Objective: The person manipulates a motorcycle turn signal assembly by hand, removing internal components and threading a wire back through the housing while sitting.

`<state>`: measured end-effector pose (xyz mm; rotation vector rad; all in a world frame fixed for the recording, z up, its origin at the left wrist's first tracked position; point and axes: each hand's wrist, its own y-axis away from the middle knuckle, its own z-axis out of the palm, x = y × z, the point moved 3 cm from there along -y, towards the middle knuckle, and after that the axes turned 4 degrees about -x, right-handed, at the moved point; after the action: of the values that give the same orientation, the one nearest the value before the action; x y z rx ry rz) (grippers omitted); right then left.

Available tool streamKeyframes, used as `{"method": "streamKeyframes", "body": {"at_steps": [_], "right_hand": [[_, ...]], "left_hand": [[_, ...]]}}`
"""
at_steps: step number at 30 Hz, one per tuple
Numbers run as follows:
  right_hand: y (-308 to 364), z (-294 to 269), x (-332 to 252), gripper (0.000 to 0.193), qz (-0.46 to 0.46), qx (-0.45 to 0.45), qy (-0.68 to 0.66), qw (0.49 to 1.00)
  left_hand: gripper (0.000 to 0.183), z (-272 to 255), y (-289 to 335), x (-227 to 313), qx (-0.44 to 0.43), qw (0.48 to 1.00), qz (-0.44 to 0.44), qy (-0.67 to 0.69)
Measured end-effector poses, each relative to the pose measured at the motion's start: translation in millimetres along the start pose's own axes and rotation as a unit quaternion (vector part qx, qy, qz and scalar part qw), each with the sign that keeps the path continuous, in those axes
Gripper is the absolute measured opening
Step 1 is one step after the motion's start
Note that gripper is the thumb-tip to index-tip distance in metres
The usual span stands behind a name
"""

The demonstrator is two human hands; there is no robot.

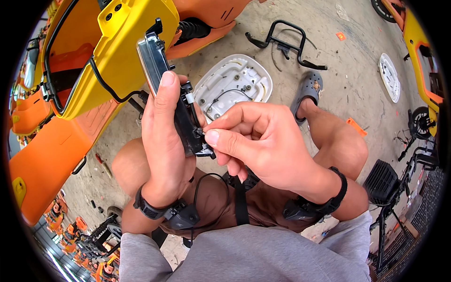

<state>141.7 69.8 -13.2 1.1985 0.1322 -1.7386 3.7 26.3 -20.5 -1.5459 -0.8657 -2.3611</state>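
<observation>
Upright in front of me, my left hand (pixel 162 141) grips a long black lamp unit (pixel 159 55) with a clear lens. The thumb lies along its face, and black mounting tabs stick out from its edges. My right hand (pixel 275 138) pinches thumb and forefinger at the side of the lamp's lower end. What sits between those fingertips is hidden or too small to name. A short white piece (pixel 190 98) shows on the lamp's side, just above the pinch.
A yellow and orange vehicle body (pixel 129 47) stands close at left. On the concrete floor ahead lie a white shell (pixel 267 84) with a cable in it and a black tubular bracket (pixel 302 40). A screwdriver (pixel 101 162) lies left. Black frame parts (pixel 383 183) stand right.
</observation>
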Motion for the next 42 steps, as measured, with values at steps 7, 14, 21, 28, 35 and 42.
{"method": "streamKeyframes", "body": {"at_steps": [7, 14, 21, 28, 35, 42], "right_hand": [[-2, 0, 2, 0.011, -0.034, -0.017, 0.013, 0.999], [0, 3, 4, 0.008, -0.104, -0.002, 0.091, 0.990], [3, 1, 2, 0.008, -0.099, -0.014, 0.127, 0.987], [-3, -6, 4, 0.015, 0.069, -0.081, -0.071, 0.992], [-6, -10, 6, 0.016, 0.149, -0.153, -0.173, 0.962], [-7, -10, 10, 0.015, 0.131, -0.162, -0.170, 0.963]], "left_hand": [[0.041, -3, 1, 2, -0.024, 0.999, -0.027, 0.000], [0.041, -5, 1, 4, -0.044, 0.997, -0.056, 0.005], [0.037, -5, 0, 5, -0.086, 0.992, -0.088, 0.005], [0.037, 0, 3, 13, -0.062, 0.994, 0.027, -0.089], [0.033, 0, 6, 18, -0.080, 0.990, 0.068, -0.099], [0.049, 4, 6, 19, -0.077, 0.981, 0.048, -0.174]]}}
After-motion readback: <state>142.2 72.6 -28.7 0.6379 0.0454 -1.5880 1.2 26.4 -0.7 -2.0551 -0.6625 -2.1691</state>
